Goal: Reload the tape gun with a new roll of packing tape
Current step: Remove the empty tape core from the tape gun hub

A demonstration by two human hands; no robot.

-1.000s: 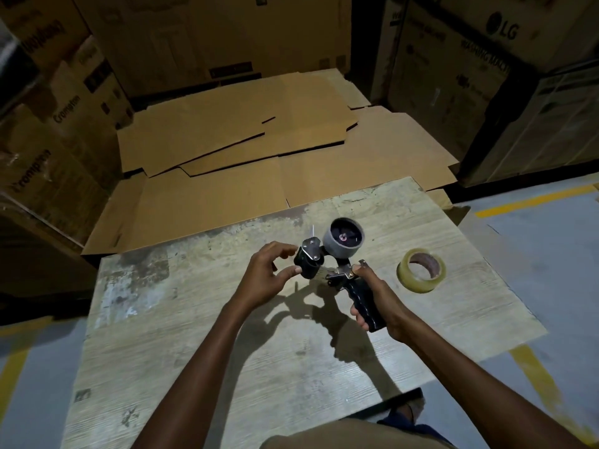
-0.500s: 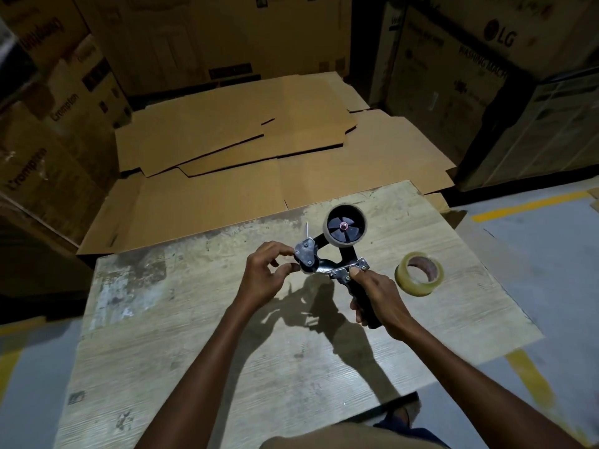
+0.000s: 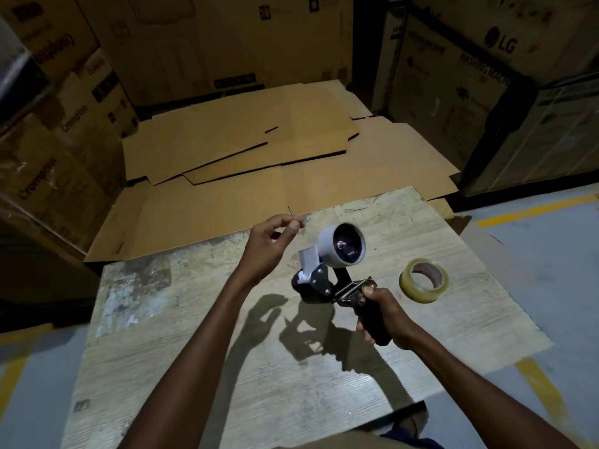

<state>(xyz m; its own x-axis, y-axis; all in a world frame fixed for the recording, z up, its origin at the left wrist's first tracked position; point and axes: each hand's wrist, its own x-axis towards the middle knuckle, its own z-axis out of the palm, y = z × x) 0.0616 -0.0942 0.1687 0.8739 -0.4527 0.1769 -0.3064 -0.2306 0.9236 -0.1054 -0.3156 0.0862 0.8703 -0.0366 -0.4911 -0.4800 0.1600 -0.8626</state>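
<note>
So the right hand (image 3: 387, 314) has a full fist around the black handle (image 3: 377, 335) of the tape gun (image 3: 319, 280), holding it over the table (image 3: 194, 367), with its shadow landing on the boards just below. The gun is tipped so the spool end points up and away from the person. The pale grey hub (image 3: 324, 243) faces the camera and you can see right into its dark centre. A grey flap (image 3: 308, 259) sticks up at the front of the gun, right beside the hub. The left hand (image 3: 270, 246) is up in the air to the left of the gun and not touching it, fingers curled with thumb and forefinger tips close together. It's blurry there, so I honestly can't tell if it's pinching something thin or nothing at all. The new roll of packing tape (image 3: 418, 291), yellowish and see-through, is lying flat on the table just right of the right hand, apart from it. Behind the table there are flattened cardboard sheets (image 3: 227, 147) on the floor. Big boxes stand around, an LG box (image 3: 453, 76) on the right and Crompton boxes (image 3: 64, 124) on the left.
</note>
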